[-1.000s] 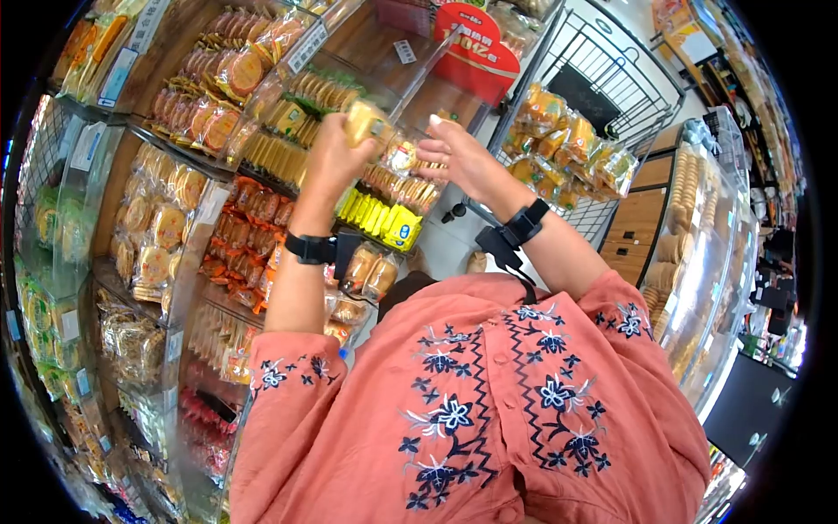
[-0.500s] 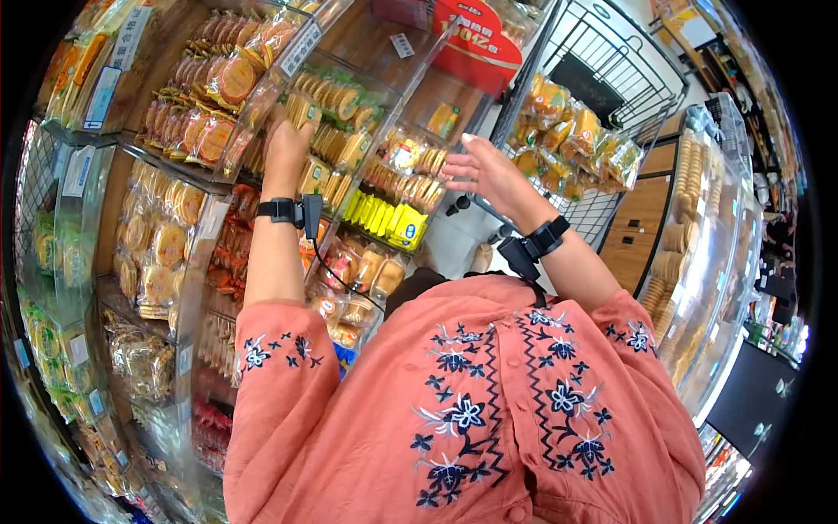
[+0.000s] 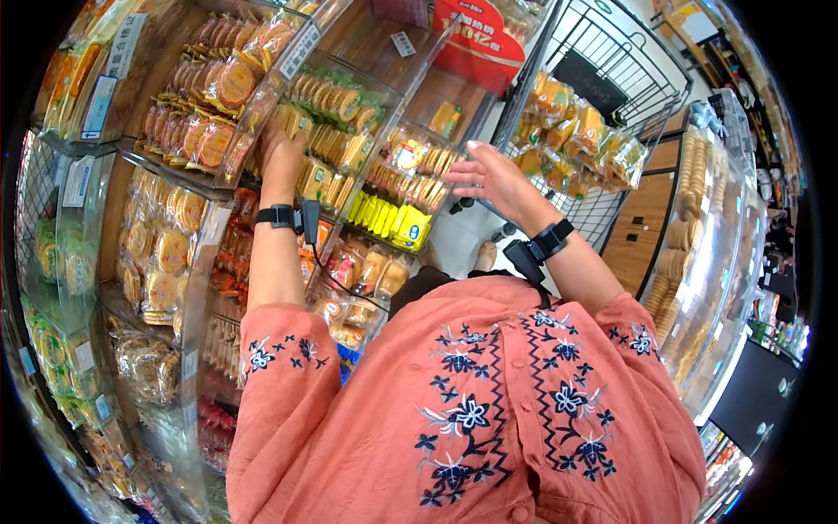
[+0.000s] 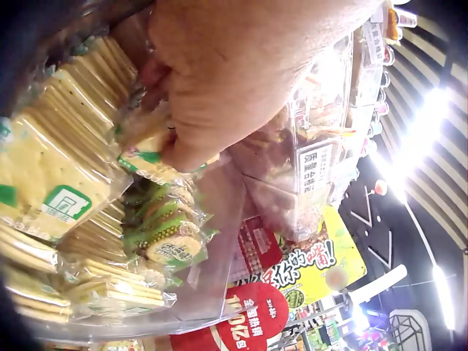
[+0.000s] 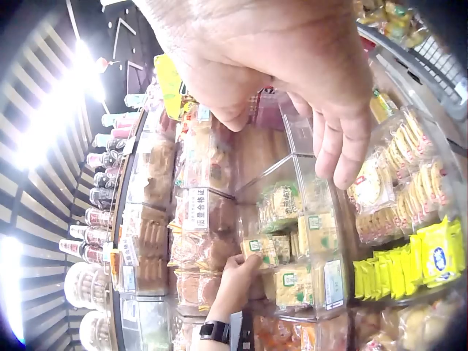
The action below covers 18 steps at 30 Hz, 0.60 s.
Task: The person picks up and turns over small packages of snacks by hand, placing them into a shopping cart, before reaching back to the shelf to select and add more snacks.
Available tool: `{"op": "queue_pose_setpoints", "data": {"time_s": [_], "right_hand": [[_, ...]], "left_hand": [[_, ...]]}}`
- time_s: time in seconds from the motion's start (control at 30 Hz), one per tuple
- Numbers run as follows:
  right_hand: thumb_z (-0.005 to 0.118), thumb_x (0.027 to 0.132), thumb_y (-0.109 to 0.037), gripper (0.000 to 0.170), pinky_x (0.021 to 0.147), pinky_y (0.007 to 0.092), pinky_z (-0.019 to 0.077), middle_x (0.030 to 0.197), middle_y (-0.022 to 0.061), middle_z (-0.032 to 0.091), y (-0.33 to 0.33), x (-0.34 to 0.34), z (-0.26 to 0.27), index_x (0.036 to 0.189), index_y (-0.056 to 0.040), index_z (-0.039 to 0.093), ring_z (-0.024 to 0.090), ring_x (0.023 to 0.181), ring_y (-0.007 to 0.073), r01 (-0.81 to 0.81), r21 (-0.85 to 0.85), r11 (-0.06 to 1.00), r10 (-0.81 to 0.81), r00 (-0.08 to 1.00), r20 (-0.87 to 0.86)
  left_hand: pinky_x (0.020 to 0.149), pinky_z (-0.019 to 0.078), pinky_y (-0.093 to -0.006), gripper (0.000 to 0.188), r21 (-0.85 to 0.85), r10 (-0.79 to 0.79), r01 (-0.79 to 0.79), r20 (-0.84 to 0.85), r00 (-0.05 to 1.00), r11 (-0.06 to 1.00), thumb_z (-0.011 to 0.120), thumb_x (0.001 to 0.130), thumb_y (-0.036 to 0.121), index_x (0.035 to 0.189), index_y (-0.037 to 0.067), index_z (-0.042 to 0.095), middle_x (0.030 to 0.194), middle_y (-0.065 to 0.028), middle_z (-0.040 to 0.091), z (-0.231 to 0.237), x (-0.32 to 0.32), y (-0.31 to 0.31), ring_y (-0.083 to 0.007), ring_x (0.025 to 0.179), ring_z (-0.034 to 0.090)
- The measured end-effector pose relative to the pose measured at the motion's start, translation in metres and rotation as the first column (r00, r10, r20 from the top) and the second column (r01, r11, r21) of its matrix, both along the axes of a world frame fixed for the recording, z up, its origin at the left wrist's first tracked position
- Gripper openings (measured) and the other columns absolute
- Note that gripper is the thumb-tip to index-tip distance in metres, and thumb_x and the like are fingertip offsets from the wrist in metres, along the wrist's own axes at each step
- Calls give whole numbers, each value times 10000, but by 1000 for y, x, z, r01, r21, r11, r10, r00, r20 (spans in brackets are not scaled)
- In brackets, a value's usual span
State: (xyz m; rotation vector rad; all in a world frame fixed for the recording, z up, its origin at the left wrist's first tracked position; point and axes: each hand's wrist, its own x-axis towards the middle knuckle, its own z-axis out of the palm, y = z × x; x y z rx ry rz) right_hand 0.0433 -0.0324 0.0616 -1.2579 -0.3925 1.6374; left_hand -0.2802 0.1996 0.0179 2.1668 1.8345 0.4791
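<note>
My left hand [image 3: 284,162] reaches into a clear bin of square crackers, its thumb and fingers pinching a clear-wrapped cracker pack [image 4: 150,162]. Rows of similar packs [image 4: 55,175] stand beside it, with green-wrapped round biscuits [image 4: 172,234] close by. Part of the held pack is hidden behind the hand. My right hand [image 3: 496,179] hovers in front of the shelf with fingers extended and nothing in them. It is nearest to the bin of round cookies [image 3: 410,157] and a lone yellow pack [image 3: 443,119].
Clear plastic dividers [image 3: 384,131] separate the bins. A wire shopping cart [image 3: 602,52] stands at the upper right, with yellow bagged snacks [image 3: 559,131] at its near end. Yellow packets [image 3: 384,218] sit below the cookies. Another biscuit shelf [image 3: 690,227] runs along the right.
My left hand has moved from the middle of the shelf leftward into the cracker bin, a pack in its fingers. The right hand has drifted slightly right and down, still empty.
</note>
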Motion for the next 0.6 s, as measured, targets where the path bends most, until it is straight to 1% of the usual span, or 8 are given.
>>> {"op": "queue_pose_setpoints", "data": {"time_s": [0.1,0.2,0.3,0.4,0.5,0.6], "right_hand": [[582,980,-457,693,919,404,530,1206,201,558,1,2,-5,1435,-23,289,599,1110,273,-21,-18,1000,21,1000,-3],[579,982,-452,685,920,402,529,1206,198,568,0,1,-4,1435,-27,292,602,1103,270,-24,-17,1000,24,1000,0],[574,987,-438,666,918,404,530,1205,194,573,-2,3,-4,1435,-31,296,607,1092,265,-13,-28,1000,13,1000,5],[567,991,-424,649,913,407,533,1200,192,578,-6,8,-7,1437,-35,299,609,1091,260,-17,-20,1000,17,1000,2],[564,993,-416,638,905,410,537,1191,188,583,-9,12,-10,1435,-35,307,612,1088,257,-12,-45,999,13,1000,4],[567,992,-405,626,892,409,541,1180,183,590,-10,13,-10,1432,-38,315,615,1083,256,-19,-67,998,20,1000,15]], "left_hand": [[1028,428,-459,742,-112,-33,17,-138,990,994,662,877,370,1393,-107,426,1384,-283,522,-31,-7,28,-431,1250,518],[1063,409,-507,674,-156,68,-118,-293,954,981,698,867,394,1384,27,466,1394,-214,521,-45,1,44,-401,1278,501],[1107,375,-497,697,-193,90,-194,-448,890,962,715,857,388,1415,67,448,1458,-161,476,-7,17,27,-350,1343,452],[1137,328,-498,751,-170,40,-148,-515,856,974,731,844,417,1442,87,419,1515,-141,408,-1,18,20,-339,1407,366],[1154,289,-512,815,-153,22,-122,-532,846,981,739,834,450,1474,98,377,1558,-138,335,-1,23,19,-342,1444,295],[1160,267,-521,883,-32,29,-53,-525,851,998,753,822,456,1505,105,318,1572,-138,305,-21,19,23,-352,1456,261]]}}
